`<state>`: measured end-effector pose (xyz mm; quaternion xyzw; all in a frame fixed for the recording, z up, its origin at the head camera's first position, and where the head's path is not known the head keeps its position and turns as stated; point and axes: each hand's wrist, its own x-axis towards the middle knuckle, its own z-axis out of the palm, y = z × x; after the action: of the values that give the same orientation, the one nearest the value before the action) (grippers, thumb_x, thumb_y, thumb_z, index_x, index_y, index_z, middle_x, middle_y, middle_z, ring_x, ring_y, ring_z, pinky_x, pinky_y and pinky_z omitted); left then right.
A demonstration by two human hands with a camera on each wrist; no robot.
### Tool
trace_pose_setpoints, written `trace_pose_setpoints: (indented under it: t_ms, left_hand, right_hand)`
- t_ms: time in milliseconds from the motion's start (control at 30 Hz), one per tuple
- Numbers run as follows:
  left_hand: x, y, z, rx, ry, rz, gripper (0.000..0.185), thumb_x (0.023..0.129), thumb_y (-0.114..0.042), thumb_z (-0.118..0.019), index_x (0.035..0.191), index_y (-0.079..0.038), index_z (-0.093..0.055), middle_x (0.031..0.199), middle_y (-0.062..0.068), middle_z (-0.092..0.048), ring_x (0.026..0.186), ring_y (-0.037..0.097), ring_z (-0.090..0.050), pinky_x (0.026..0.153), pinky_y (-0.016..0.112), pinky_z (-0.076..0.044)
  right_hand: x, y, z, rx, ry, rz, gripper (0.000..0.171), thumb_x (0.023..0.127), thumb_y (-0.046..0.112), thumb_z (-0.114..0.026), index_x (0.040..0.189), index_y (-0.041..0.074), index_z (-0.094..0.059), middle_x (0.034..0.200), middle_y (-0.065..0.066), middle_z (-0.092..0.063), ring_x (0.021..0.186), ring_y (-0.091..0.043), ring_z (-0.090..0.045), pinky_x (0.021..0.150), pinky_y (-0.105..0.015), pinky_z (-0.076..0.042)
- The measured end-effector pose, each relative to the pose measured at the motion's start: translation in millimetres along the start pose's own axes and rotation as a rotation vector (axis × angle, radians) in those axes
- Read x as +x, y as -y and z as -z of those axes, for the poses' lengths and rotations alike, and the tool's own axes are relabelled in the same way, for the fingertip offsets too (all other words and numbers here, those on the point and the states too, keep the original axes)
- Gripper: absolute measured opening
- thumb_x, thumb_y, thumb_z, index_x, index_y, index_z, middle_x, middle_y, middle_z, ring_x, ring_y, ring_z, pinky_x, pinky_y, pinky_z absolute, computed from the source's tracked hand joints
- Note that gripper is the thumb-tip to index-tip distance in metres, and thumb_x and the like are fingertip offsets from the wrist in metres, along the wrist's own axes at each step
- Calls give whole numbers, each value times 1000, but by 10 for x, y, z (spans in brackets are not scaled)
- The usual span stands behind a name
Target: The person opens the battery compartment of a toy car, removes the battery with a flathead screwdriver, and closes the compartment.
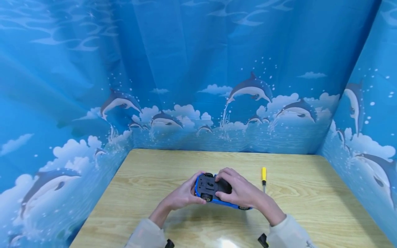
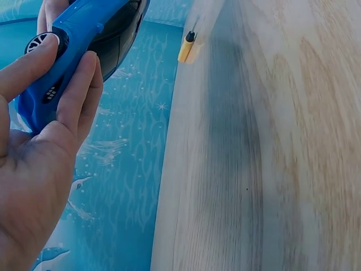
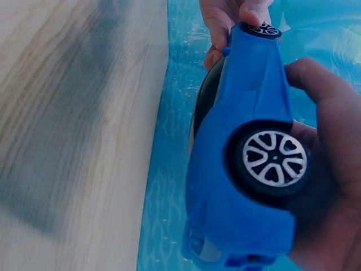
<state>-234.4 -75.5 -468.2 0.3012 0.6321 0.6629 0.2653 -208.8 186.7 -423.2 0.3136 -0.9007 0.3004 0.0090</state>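
Note:
A blue toy car (image 1: 227, 203) is held above the table with its black underside (image 1: 208, 184) turned up toward the head camera. My left hand (image 1: 186, 193) grips one end of it, the thumb lying by a wheel (image 1: 206, 197) and the fingers round the far side. Over the other half of the underside my right hand (image 1: 240, 189) curls its thumb and fingers; the palm hides part of it. White-spoked wheels (image 3: 275, 158) show along the car's side in the right wrist view. The roof and windows face down, as the left wrist view shows.
A screwdriver (image 1: 264, 174) with a yellow and black handle lies on the wooden table (image 1: 149, 172), right of the hands. Blue curtains (image 1: 186, 69) printed with dolphins hang behind the table and at both sides.

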Motion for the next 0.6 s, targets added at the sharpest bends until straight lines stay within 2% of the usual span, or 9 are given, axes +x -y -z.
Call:
trace_pose_setpoints:
  t_ms: [167, 333, 600]
  left_hand:
    - [11, 7, -25, 5, 26, -3, 93, 87, 8, -75, 161, -12, -22, 156, 26, -36, 124, 31, -61, 103, 42, -57]
    - [29, 6, -57, -10, 50, -12, 92, 86, 11, -73, 160, -11, -24, 152, 26, -40, 121, 31, -64, 102, 43, -57]
    - [44, 20, -74, 1, 41, -6, 93, 85, 12, -74, 160, -11, -24, 150, 24, -43, 119, 30, -64, 100, 42, -58]
  right_hand:
    - [-2, -44, -54, 19, -24, -13, 30, 91, 42, -73, 112, 25, -61, 122, 8, -54, 108, -14, -53, 90, -42, -53]
    - [-12, -59, -69, 26, -40, -5, 31, 87, 41, -75, 108, 25, -57, 120, 7, -52, 106, -14, -51, 88, -39, -51]
    - [-53, -72, -66, 71, -68, 17, 41, 85, 43, -80, 109, 24, -52, 122, 7, -51, 112, -16, -48, 89, -41, -50]
